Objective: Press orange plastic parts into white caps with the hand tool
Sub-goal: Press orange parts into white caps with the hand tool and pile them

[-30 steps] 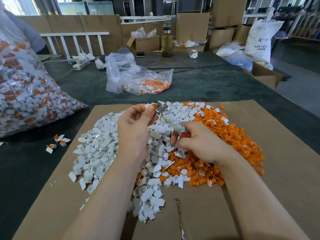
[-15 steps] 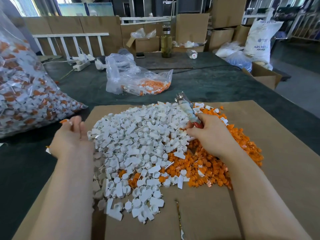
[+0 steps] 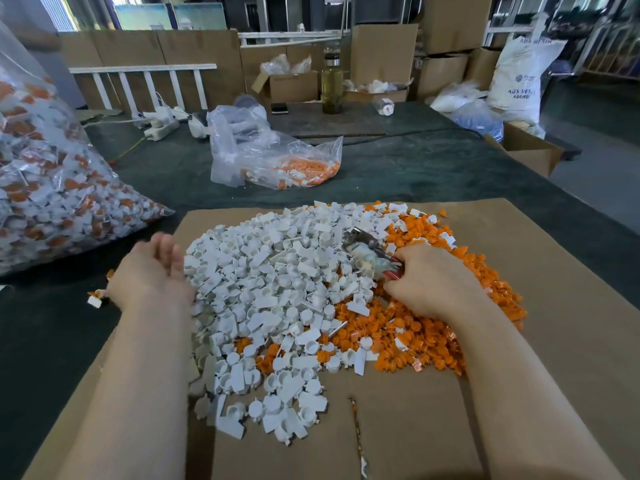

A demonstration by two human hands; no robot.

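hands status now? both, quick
Left hand: open, fingers relaxed, holding nothing, at the left edge of the white caps.
Right hand: closed on the hand tool, over the orange parts.

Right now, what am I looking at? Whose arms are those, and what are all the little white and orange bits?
These are a person's own arms, seen from a camera worn on their head, looking down at their work. No robot here. A sheet of cardboard lies on a dark green table. On the cardboard sits a pile of white caps and beside it a pile of orange plastic parts. The right hand has its grip round a hand tool, whose metal end points across the piles. The left hand is relaxed at the edge of the white caps, holding nothing. On the left a big clear bag holds white and orange pieces.
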